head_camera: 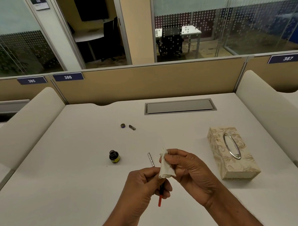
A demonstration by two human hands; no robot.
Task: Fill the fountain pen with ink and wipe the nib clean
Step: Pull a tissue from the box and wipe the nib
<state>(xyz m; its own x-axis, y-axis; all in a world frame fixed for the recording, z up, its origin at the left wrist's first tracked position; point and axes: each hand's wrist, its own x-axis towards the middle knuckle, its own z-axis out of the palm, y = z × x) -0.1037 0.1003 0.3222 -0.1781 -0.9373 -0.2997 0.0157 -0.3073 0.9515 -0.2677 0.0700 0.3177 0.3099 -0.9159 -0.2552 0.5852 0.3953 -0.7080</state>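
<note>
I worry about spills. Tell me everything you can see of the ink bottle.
The ink bottle is small, of dark glass as it looks, with a yellow label low on its side. Its threaded neck is open, with no cap on it. It stands upright on the white desk, left of the left hand and beyond it. Only the desk touches it.

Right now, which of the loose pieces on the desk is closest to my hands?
The slim silver barrel, just beyond your left hand; the round lid and short cap lie farther back.
</note>
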